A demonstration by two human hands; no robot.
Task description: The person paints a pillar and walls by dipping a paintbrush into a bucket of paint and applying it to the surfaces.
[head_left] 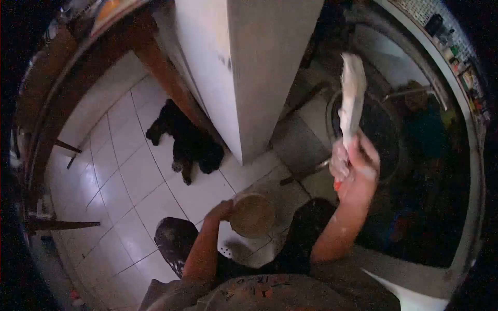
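Observation:
My right hand (355, 160) is raised on the right, its fingers wrapped round a long pale-coated tool (354, 88) that points upward. The tool's top is broad and ragged; an orange-red bit of handle shows below my fingers. Whitish smears cover the fingers and wrist. Low between my knees, my left hand (223, 210) grips the left rim of a round bucket (252, 215). Its inside looks light brown, but I cannot make out the contents. The left fingertips are partly hidden at the rim.
A white wall corner (233, 83) with dark marks stands ahead. Beside it a black dog (189, 142) lies on the tiled floor (132, 171). Thin furniture legs (67, 225) reach in from the left. A dark glossy surface (415, 207) fills the right side, with small items along its far edge.

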